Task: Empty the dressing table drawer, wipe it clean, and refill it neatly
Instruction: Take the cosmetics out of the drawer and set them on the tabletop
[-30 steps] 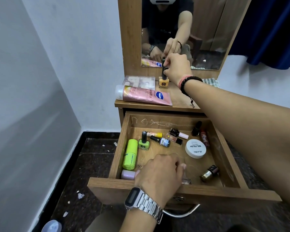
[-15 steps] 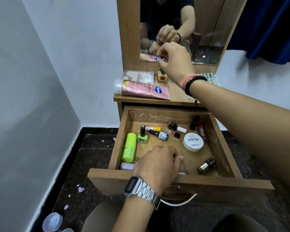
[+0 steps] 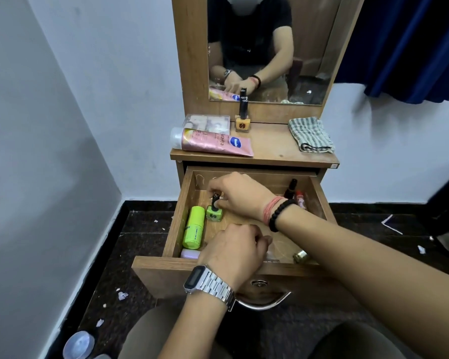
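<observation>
Your right hand (image 3: 240, 195) has left the orange square nail polish bottle (image 3: 242, 123) upright on the wooden worktop (image 3: 275, 146) and dropped into the open wooden drawer (image 3: 182, 216). Its grip now pinches the black cap of the green square nail polish bottle (image 3: 214, 213), next to come out. Your left hand (image 3: 235, 251), nearer you, curls over something I cannot make out.

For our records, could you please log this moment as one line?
stage: emptying | right hand: pinching green polish cap | left hand: in drawer, grip unclear
</observation>
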The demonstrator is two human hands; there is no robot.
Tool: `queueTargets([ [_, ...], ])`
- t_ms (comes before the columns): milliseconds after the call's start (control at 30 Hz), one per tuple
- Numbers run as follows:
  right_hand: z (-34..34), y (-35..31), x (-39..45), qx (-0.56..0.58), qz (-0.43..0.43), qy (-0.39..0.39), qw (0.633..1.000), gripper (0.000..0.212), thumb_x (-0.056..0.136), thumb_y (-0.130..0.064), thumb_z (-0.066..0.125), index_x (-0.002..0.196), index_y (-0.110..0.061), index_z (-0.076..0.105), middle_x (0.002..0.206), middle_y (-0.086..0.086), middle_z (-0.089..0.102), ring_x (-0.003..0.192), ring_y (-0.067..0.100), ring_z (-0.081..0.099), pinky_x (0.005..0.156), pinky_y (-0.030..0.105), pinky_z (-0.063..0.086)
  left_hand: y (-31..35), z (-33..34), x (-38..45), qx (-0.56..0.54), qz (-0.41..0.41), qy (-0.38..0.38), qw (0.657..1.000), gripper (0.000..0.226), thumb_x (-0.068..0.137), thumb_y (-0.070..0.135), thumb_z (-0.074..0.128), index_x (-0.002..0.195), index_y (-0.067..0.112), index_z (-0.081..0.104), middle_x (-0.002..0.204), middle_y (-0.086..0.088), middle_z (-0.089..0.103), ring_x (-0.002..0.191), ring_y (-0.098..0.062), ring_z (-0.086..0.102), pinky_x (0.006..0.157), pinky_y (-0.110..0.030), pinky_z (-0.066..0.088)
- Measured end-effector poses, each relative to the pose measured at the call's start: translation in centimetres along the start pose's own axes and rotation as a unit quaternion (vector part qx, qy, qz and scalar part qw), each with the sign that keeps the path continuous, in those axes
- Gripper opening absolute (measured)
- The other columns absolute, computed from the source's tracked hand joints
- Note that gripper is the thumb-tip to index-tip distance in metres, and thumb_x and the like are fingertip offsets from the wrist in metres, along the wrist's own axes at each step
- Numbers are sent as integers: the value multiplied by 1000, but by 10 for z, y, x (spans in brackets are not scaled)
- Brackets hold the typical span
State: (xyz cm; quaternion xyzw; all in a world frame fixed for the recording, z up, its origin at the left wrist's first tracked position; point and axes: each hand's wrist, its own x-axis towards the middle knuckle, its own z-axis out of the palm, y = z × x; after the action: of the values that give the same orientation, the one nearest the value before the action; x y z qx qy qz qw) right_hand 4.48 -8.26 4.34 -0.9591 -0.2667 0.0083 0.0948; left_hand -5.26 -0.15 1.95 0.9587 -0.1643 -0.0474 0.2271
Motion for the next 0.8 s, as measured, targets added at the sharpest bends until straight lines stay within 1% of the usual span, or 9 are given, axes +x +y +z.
queueTargets([
  [133, 4, 4, -1, 43, 17, 41, 998, 12, 83, -16, 65, 94, -19, 66, 88, -2, 65, 90, 22, 62, 72, 26, 41, -1, 0, 0, 3, -2, 1, 1000, 35, 91, 51, 43, 101, 26, 65, 96, -8, 69, 94, -32, 63, 66, -32, 40],
  [267, -8, 7, -14, 68, 11, 102, 992, 14, 79, -13, 64, 92, -19, 67, 75, -10, 58, 78, 13, 60, 70, 27, 46, -2, 1, 1, 7, 2, 6, 1000, 36, 91, 53, 42, 98, 26, 65, 94, -7, 67, 91, -32, 63, 66, -33, 44],
  [367, -33, 10, -23, 112, 7, 144, 983, 18, 79, -8, 66, 94, -19, 66, 78, -9, 61, 72, 6, 57, 70, 26, 51, -2, 2, 1, 8, 7, 6, 1000, 36, 92, 54, 41, 97, 27, 65, 93, -7, 67, 91, -32, 63, 68, -34, 47],
  [500, -77, 21, -22, 119, 12, 210, 970, 19, 78, -7, 70, 93, -17, 66, 82, -5, 66, 69, 5, 60, 65, 19, 49, -2, 0, -1, 12, 4, 4, 1000, 37, 92, 54, 41, 99, 27, 65, 92, -5, 68, 89, -29, 63, 72, -37, 51],
  [600, -105, 34, -13, 108, 28, 266, 958, 16, 78, -7, 71, 92, -16, 67, 82, -3, 67, 65, -1, 56, 64, 8, 45, -1, 0, -2, 13, 1, 3, 1000, 37, 93, 55, 40, 101, 28, 65, 92, -4, 68, 88, -27, 64, 75, -39, 53],
  [633, -112, 39, -9, 101, 37, 281, 954, 16, 78, -7, 70, 92, -15, 68, 82, -2, 68, 64, -1, 56, 66, 8, 45, -1, -1, -2, 13, 0, 3, 1000, 37, 93, 55, 40, 101, 29, 64, 93, -3, 68, 88, -27, 64, 76, -40, 53],
  [700, -122, 48, 2, 82, 61, 301, 948, 18, 77, -8, 68, 93, -16, 69, 84, -1, 69, 68, 2, 57, 74, 18, 50, -1, -1, -2, 17, -1, 1, 1000, 36, 93, 55, 39, 101, 30, 64, 92, -3, 68, 88, -27, 64, 76, -41, 53],
  [767, -127, 57, 14, 62, 82, 309, 946, 19, 77, -9, 66, 95, -15, 70, 88, 0, 70, 79, 10, 61, 82, 30, 52, 0, -1, -2, 19, -2, -3, 1000, 36, 93, 55, 39, 101, 30, 64, 91, -3, 68, 87, -27, 64, 75, -40, 53],
  [800, -128, 60, 20, 55, 89, 310, 945, 19, 78, -9, 65, 95, -15, 70, 90, 1, 71, 84, 13, 63, 84, 33, 52, 0, -1, -2, 19, -3, -5, 1000, 36, 93, 55, 39, 101, 30, 64, 91, -2, 68, 86, -26, 64, 75, -40, 54],
])
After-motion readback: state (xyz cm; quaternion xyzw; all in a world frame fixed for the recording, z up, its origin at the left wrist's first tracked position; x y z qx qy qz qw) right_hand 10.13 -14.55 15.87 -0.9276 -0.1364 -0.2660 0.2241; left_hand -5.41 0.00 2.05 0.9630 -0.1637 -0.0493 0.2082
